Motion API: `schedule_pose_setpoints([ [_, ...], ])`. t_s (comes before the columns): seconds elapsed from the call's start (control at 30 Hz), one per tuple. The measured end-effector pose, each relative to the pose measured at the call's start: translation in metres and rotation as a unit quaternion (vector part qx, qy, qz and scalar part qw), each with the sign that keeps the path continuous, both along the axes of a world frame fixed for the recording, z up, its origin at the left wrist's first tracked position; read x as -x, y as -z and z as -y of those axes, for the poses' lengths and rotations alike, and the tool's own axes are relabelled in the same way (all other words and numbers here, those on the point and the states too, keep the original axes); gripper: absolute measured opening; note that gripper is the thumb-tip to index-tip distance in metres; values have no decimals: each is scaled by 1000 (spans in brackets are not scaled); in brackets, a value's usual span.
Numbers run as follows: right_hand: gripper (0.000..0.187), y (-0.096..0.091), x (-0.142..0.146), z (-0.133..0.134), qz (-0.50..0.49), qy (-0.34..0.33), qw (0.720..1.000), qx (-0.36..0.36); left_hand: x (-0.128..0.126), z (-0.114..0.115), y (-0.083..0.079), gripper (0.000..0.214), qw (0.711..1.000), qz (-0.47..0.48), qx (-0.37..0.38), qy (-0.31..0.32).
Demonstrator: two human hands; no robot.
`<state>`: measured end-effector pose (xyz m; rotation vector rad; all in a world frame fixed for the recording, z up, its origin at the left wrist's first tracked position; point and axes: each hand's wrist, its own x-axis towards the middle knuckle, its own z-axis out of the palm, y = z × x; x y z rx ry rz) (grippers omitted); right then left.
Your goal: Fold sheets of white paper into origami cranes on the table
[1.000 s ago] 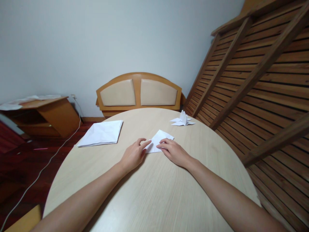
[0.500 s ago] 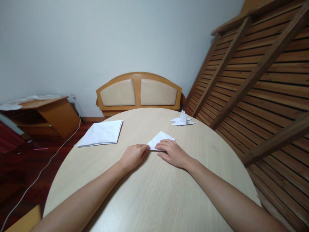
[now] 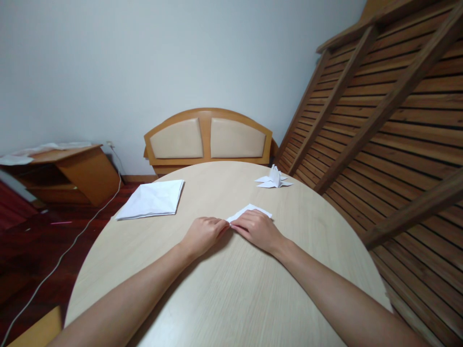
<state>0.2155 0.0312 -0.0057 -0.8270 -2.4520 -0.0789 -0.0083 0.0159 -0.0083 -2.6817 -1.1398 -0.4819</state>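
A small folded piece of white paper point(image 3: 250, 208) is between my hands at the middle of the round table point(image 3: 231, 289). My left hand point(image 3: 205, 233) pinches its left corner with closed fingers. My right hand point(image 3: 257, 229) covers most of the near part, with thumb and fingers pinched at the same corner, touching the left fingertips. Only the paper's far edge and right tip show past the right hand. Behind it, toward the right, stand folded paper cranes point(image 3: 274, 179), bunched together so that I cannot tell them apart.
A stack of white paper sheets point(image 3: 152, 200) lies at the table's left edge. Beyond the table stands a padded wooden headboard point(image 3: 206, 159). A slatted wooden frame point(image 3: 390, 125) leans along the right. On the left are a low cabinet point(image 3: 81, 176) and a white cable point(image 3: 85, 229) across the floor.
Both hands have shifted slightly right with the paper. It has turned, and less of it shows. My right fingers have closed in from lying over it to pinching at the left corner.
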Motion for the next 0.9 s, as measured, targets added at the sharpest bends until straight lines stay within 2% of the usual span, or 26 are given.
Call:
schedule_pose_setpoints([
  [0.17,20,2,-12,-6,13,16,999,41,8,-4,-4,14,1000,-12,-5,-25],
  [0.5,23,-3,-28,-11,-34,18,998,41,21,-7,-3,20,996,52,22,-73],
  [0.73,23,-12,-31,-9,-57,11,998,11,27,-14,3,27,992,89,26,-89],
  [0.9,25,-19,-32,-7,-54,43,997,-28,27,-12,-2,25,991,60,33,-114],
])
